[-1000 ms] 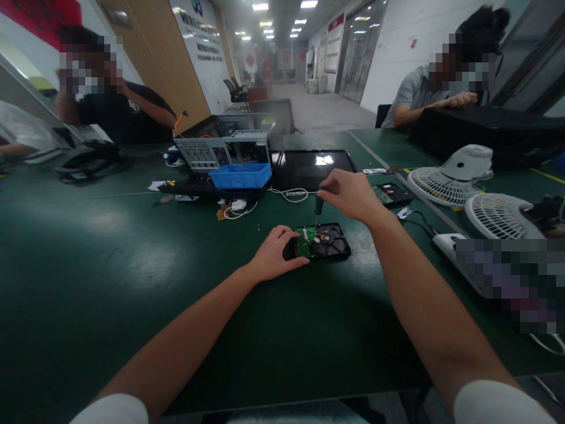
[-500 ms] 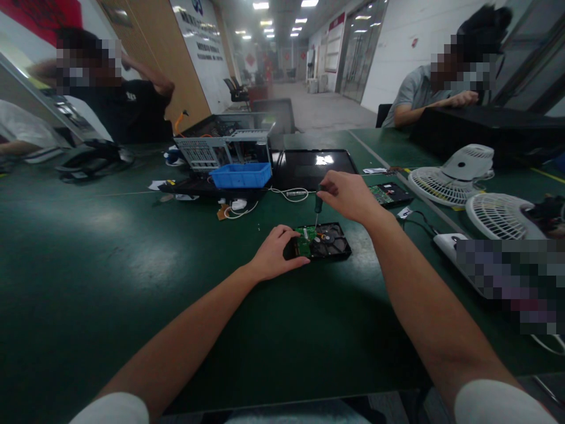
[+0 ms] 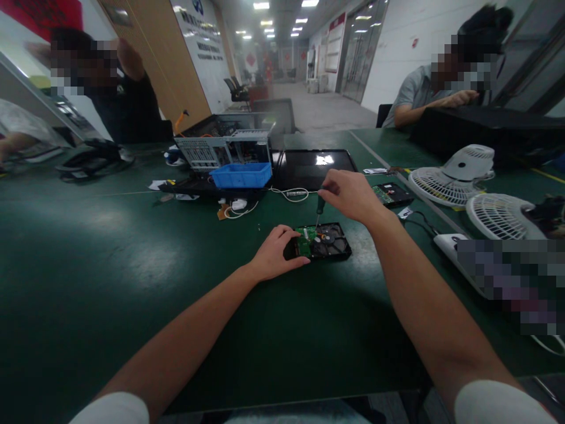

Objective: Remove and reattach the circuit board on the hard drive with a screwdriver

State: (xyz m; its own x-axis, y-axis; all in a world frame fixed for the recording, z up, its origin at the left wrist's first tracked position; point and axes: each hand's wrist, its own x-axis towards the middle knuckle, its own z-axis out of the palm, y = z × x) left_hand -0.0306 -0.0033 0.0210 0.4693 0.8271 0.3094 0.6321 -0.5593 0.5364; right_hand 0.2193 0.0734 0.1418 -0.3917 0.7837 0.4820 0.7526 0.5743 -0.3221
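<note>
A hard drive (image 3: pixel 336 242) lies on the green table with its circuit board side up. Its left end is gripped by my left hand (image 3: pixel 277 253), thumb on the near edge and fingers on the far edge. My right hand (image 3: pixel 346 194) is closed round the handle of a screwdriver (image 3: pixel 320 205). The shaft points down, its tip at the green board near the drive's middle; whether it sits in a screw is too small to tell.
Behind stand a blue bin (image 3: pixel 241 175), an opened computer case (image 3: pixel 205 153) and a black glossy panel (image 3: pixel 313 168). A second hard drive (image 3: pixel 392 194), white fans (image 3: pixel 435 184) and a power strip (image 3: pixel 459 259) are on the right. Two people sit across the table, with another partly visible at left.
The screwdriver handle has tilted slightly to the right, my right hand moving a little with it. My left hand and the hard drive stay put. The person at back left has shifted their arms.
</note>
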